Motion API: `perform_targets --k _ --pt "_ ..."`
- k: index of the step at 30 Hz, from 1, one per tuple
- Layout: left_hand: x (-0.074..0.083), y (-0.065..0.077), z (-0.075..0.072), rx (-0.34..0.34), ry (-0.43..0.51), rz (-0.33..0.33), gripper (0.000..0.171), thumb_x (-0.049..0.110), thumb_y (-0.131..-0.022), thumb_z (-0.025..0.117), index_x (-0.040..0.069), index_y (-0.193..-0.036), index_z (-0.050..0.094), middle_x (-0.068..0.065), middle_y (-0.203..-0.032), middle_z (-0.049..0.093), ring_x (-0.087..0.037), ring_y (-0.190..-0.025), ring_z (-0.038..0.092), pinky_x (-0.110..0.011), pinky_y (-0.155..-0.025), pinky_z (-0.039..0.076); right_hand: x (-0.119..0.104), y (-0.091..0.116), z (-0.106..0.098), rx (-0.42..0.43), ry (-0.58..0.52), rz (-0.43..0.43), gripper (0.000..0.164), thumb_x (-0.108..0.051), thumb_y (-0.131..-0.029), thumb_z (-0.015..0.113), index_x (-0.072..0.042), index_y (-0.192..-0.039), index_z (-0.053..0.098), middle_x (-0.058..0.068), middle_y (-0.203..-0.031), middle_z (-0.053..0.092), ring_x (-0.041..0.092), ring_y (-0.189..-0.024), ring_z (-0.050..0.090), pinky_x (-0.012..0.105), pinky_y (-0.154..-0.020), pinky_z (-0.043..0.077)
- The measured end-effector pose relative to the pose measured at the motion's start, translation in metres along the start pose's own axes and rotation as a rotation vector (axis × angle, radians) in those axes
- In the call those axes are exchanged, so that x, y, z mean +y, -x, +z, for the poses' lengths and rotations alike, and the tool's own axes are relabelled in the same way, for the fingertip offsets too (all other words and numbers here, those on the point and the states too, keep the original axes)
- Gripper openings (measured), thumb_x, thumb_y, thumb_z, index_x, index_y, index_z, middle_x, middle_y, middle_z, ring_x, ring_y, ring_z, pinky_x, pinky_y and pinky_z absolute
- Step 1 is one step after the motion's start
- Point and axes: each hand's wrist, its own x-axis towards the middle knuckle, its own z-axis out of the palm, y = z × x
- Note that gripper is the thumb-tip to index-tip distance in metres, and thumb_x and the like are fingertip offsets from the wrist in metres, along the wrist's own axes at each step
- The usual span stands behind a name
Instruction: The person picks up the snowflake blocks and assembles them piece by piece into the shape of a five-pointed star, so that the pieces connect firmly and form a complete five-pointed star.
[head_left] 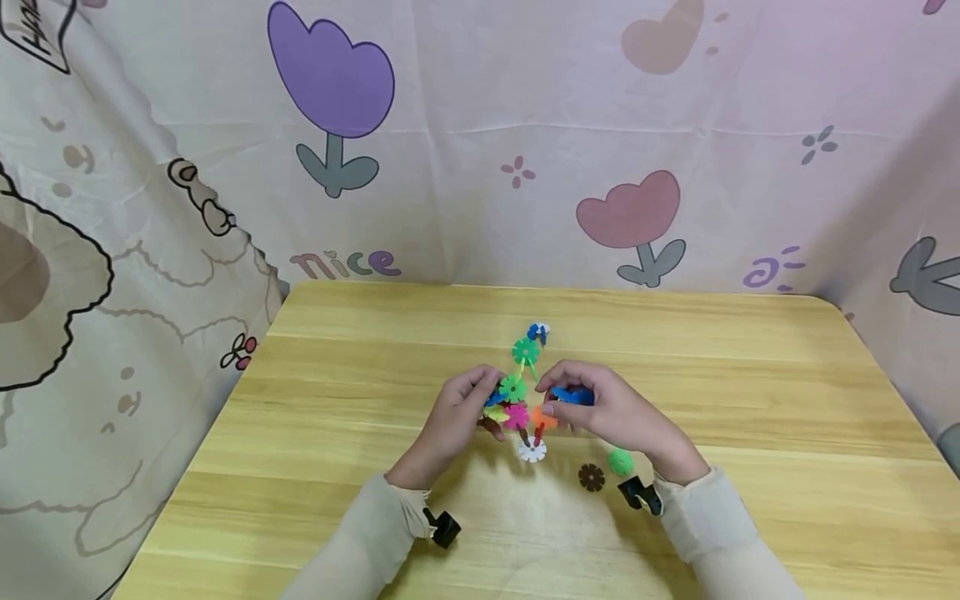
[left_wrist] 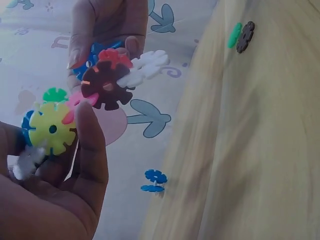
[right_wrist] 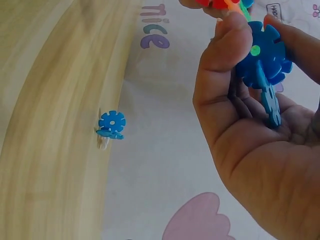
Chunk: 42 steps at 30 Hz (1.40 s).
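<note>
My left hand (head_left: 457,408) grips a chain of slotted plastic discs, its fingers round the yellow disc (left_wrist: 52,129) and a pale one. The chain includes a green disc (head_left: 513,388), a pink disc (head_left: 516,415), an orange disc (head_left: 543,418), a dark brown disc (left_wrist: 107,85) and a white disc (head_left: 532,450) at the near end. My right hand (head_left: 611,408) holds interlocked blue discs (right_wrist: 264,55) between thumb and fingers, right at the chain's orange and red pieces. The discs of both hands overlap in the left wrist view.
A loose brown disc (head_left: 591,477) and a light green disc (head_left: 621,462) lie on the wooden table (head_left: 337,400), near the right wrist. Beyond the hands are joined blue discs (right_wrist: 112,122) with a white one. A printed cloth (head_left: 465,208) hangs behind the table.
</note>
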Motion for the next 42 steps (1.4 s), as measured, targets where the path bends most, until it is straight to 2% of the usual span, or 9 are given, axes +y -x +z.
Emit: perform_targets --k 5,10,16,19,23,27,31,36,42 --pt "-0.001 0.0 -0.004 -0.038 0.041 -0.008 0.028 0.013 -0.114 0.038 -0.003 -0.133 0.051 -0.017 -0.103 0.069 -0.018 -0.077 0.068 -0.03 -0.057 0.061 -0.001 0.001 0.0 0.026 -0.03 0.013 0.017 -0.016 -0.101 0.07 -0.008 -0.115 0.068 0.01 -0.086 0.065 0.027 -0.066 0.061 0.04 -0.058 0.059" --pt "0.0 -0.002 -0.007 -0.129 0.092 0.006 0.04 0.005 -0.112 0.03 0.003 -0.15 0.042 -0.031 -0.113 0.069 -0.019 -0.084 0.073 -0.032 -0.054 0.061 -0.002 0.0 0.001 0.032 -0.037 0.008 0.021 -0.016 -0.1 0.071 -0.002 -0.116 0.068 0.01 -0.086 0.064 0.025 -0.066 0.061 0.039 -0.058 0.059" --pt "0.002 -0.001 -0.01 -0.185 0.132 0.009 0.039 0.023 -0.112 0.025 0.0 -0.138 0.043 -0.029 -0.111 0.068 -0.024 -0.084 0.071 -0.034 -0.054 0.062 -0.002 -0.002 0.004 0.005 -0.023 0.005 0.022 -0.015 -0.099 0.073 -0.001 -0.115 0.067 0.01 -0.086 0.062 0.022 -0.068 0.059 0.035 -0.059 0.058" --pt "0.002 -0.001 -0.009 -0.182 0.132 0.01 0.034 0.034 -0.114 0.033 0.005 -0.13 0.041 -0.022 -0.102 0.069 -0.023 -0.077 0.071 -0.037 -0.054 0.063 -0.002 -0.003 0.006 -0.005 -0.019 -0.004 0.021 -0.015 -0.099 0.073 -0.002 -0.114 0.067 0.009 -0.085 0.061 0.022 -0.069 0.059 0.034 -0.059 0.057" --pt "-0.002 -0.003 -0.006 -0.158 0.104 0.029 0.027 0.029 -0.113 0.043 0.006 -0.126 0.038 -0.018 -0.088 0.069 -0.022 -0.067 0.071 -0.047 -0.051 0.062 -0.003 -0.003 0.009 -0.008 -0.029 0.0 0.018 -0.015 -0.098 0.074 -0.006 -0.113 0.068 0.009 -0.085 0.061 0.024 -0.071 0.06 0.032 -0.061 0.058" --pt "-0.006 -0.003 -0.004 -0.127 0.042 0.058 0.034 0.028 -0.114 0.042 0.002 -0.136 0.045 -0.017 -0.083 0.068 -0.02 -0.06 0.068 -0.041 -0.048 0.061 -0.003 -0.003 0.011 -0.004 -0.035 0.006 0.018 -0.015 -0.098 0.074 -0.007 -0.113 0.068 0.009 -0.087 0.062 0.025 -0.072 0.061 0.033 -0.062 0.059" --pt "-0.006 -0.003 -0.002 -0.15 0.039 0.067 0.042 0.03 -0.115 0.039 -0.004 -0.136 0.052 -0.016 -0.086 0.069 -0.017 -0.06 0.067 -0.029 -0.05 0.06 -0.004 -0.003 0.011 0.009 -0.027 -0.003 0.02 -0.015 -0.098 0.074 -0.004 -0.113 0.068 0.009 -0.086 0.06 0.024 -0.071 0.059 0.032 -0.06 0.058" --pt "-0.008 -0.002 -0.002 -0.199 0.08 0.102 0.047 0.033 -0.116 0.031 -0.01 -0.13 0.043 -0.027 -0.089 0.07 -0.017 -0.064 0.07 -0.028 -0.054 0.061 -0.004 -0.002 0.01 0.022 0.005 -0.025 0.017 -0.016 -0.099 0.074 -0.007 -0.112 0.069 0.007 -0.085 0.059 0.021 -0.067 0.056 0.027 -0.056 0.052" --pt "-0.008 -0.001 0.0 -0.155 0.064 0.134 0.044 0.034 -0.115 0.031 -0.004 -0.13 0.045 -0.029 -0.091 0.07 -0.021 -0.07 0.073 -0.03 -0.054 0.062 -0.006 0.002 0.003 0.029 0.024 -0.057 0.018 -0.017 -0.096 0.077 -0.013 -0.112 0.07 0.006 -0.092 0.063 0.023 -0.07 0.057 0.03 -0.059 0.054"
